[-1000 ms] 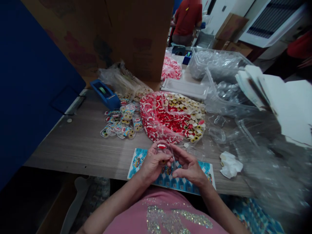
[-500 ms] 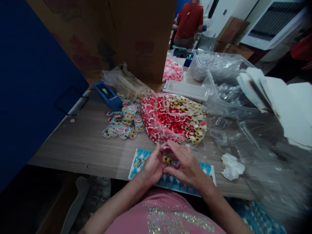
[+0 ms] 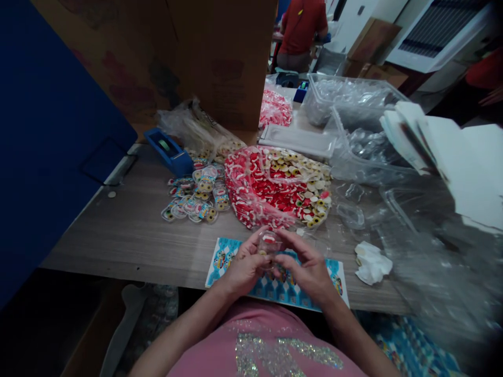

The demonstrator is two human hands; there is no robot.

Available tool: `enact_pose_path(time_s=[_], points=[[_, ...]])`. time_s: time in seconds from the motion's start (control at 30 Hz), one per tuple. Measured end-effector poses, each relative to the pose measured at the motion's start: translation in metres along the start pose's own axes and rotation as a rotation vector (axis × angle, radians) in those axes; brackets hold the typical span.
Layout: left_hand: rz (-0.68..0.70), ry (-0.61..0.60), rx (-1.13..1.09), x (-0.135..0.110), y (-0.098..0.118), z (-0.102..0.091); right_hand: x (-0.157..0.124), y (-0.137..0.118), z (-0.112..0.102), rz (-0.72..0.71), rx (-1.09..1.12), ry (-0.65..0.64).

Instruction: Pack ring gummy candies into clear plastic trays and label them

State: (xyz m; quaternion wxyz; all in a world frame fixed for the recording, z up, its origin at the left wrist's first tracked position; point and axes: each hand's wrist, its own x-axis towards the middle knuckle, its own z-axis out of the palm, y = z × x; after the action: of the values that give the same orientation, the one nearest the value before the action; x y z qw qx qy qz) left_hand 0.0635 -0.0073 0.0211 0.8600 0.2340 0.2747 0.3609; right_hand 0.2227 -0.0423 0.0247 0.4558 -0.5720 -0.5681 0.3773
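Above the table's front edge, my left hand point(image 3: 247, 266) grips a small clear plastic case point(image 3: 269, 245) between thumb and fingers. A red and white piece shows inside the case, with a yellowish one lower down, partly behind my thumb. My right hand point(image 3: 307, 264) pinches the case's right side with curved fingers. Under both hands lies a blue printed card sheet point(image 3: 275, 296), partly covered by them. Just beyond them sits an open plastic bag point(image 3: 271, 188) full of red-and-white pieces and yellow eye-like discs.
Filled clear cases point(image 3: 198, 201) lie piled at left beside a blue tape dispenser point(image 3: 168, 152). Clear tubs point(image 3: 369, 162) of plastic shells stand at back right. Crumpled white paper point(image 3: 373, 263) lies at right. A person in red point(image 3: 302, 31) stands beyond.
My right hand has shifted from over the case to its right side, its fingers less folded over it. The case is now tilted up, showing its face.
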Motion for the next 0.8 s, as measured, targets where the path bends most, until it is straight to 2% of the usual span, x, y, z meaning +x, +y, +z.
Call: enact_pose_path(time_s=[0.1, 0.2, 0.27, 0.33, 0.43, 0.6, 0.67, 0.8], points=[[-0.053, -0.098, 0.053, -0.002, 0.004, 0.002, 0.01, -0.008, -0.008, 0.182, 0.281, 0.009], [-0.092, -0.159, 0.087, 0.0, 0.009, 0.002, 0.019, -0.014, -0.01, 0.232, 0.436, -0.033], [-0.081, -0.142, 0.118, 0.002, 0.012, 0.001, 0.022, -0.014, -0.009, 0.218, 0.522, -0.002], [-0.038, -0.07, 0.157, 0.005, 0.014, -0.001, 0.023, -0.013, -0.006, 0.188, 0.581, 0.049], [0.021, 0.028, 0.232, 0.006, 0.016, -0.004, 0.021, -0.011, -0.006, 0.186, 0.583, 0.035], [0.046, 0.066, 0.347, 0.004, 0.019, -0.002, 0.024, -0.014, -0.014, 0.226, 0.43, -0.089], [0.03, 0.054, 0.346, 0.003, 0.019, -0.001, 0.025, -0.012, -0.016, 0.229, 0.419, -0.084], [0.011, 0.059, 0.226, 0.003, 0.017, -0.002, 0.021, 0.001, -0.008, 0.219, 0.472, 0.012]])
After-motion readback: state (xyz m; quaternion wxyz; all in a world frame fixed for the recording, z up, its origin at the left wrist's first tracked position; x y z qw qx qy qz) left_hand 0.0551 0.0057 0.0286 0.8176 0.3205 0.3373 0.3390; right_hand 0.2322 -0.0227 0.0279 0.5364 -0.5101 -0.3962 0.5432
